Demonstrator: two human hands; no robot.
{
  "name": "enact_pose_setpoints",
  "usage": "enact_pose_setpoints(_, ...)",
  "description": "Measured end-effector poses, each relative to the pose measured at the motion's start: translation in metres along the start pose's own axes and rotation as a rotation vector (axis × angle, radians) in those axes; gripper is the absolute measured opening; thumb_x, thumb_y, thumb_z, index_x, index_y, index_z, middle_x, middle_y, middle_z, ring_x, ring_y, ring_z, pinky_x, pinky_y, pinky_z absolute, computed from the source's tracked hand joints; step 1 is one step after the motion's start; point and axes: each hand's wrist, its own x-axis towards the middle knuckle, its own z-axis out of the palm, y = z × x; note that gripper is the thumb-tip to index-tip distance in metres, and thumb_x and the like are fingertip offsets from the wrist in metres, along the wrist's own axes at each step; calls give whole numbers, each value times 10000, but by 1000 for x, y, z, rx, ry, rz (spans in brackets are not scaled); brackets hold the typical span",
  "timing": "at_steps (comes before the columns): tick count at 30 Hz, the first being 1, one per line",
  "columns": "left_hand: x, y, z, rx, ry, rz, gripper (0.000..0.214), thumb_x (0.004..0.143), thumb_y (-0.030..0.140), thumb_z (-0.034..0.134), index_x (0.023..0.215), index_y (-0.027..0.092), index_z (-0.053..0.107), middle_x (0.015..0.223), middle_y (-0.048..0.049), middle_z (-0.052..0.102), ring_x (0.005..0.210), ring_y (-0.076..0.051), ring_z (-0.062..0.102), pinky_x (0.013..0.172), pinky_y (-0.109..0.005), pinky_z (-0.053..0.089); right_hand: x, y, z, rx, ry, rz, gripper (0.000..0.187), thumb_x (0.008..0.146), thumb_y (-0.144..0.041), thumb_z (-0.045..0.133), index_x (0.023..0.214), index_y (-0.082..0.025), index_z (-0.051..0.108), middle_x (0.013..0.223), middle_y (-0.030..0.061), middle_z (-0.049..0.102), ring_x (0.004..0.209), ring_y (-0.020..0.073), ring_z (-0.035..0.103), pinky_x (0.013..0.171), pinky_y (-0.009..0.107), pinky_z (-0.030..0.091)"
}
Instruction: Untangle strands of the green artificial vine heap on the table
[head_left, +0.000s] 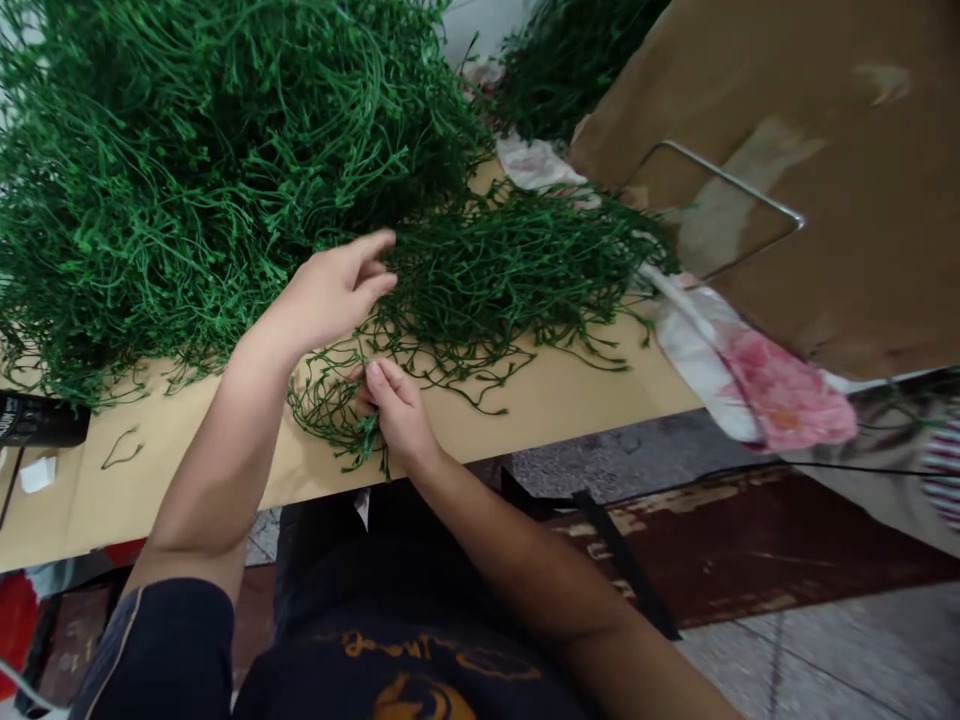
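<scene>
My right hand (403,412) is closed, thumb on top, around a small bunch of green artificial plant stems (330,395) near the table's front edge. The bunch's thin, branching ends spread out to the left of the fingers and below them. Higher up, my left hand (334,290) has its thumb and index finger apart at the left end of a flat heap of similar green stems (510,265). No stem shows between those fingertips. Behind my left forearm rises a much bigger tangled mound of green stems (225,150).
A cardboard piece (847,260) with a bent metal wire handle (727,180) stands at right. Beneath it lies a floral cloth (787,390). On the tan tabletop (225,430) are one loose stem (121,448), a white scrap (37,475) and a black container (41,418).
</scene>
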Motion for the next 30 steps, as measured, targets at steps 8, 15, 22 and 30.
enact_pose_setpoints(8, -66, -24, -16, 155, -270, -89, 211, 814, 310, 543, 857, 160, 685, 800, -26, 679, 781, -137, 609, 746, -263, 473, -1, -3, 3, 39, -58, 4, 480, 705, -603, 632, 608, -197, 395, 532, -82, 274, 457, 36, 254, 436, 215, 221)
enact_pose_setpoints(15, -63, -39, -13, 323, -153, -11, 223, 823, 286, 501, 726, 158, 656, 715, -14, 606, 702, -122, 550, 685, -250, 407, -3, -4, 3, 5, -29, 4, 521, 694, -599, 647, 552, -190, 356, 513, -83, 276, 442, 29, 252, 433, 218, 197)
enact_pose_setpoints(22, -65, -47, -3, 510, 47, 64, 228, 840, 253, 473, 717, 198, 656, 741, -28, 650, 757, -159, 548, 711, -284, 385, -1, -4, 4, -1, -49, 20, 571, 671, -598, 662, 481, -198, 300, 478, -83, 210, 429, 38, 227, 419, 226, 179)
enact_pose_setpoints(30, -61, -48, -6, 339, 184, 58, 156, 813, 322, 553, 782, 189, 627, 786, -20, 582, 763, -142, 528, 733, -278, 427, -2, -5, -1, 115, 28, 69, 499, 692, -539, 664, 554, -203, 323, 523, -79, 253, 441, 48, 256, 418, 215, 216)
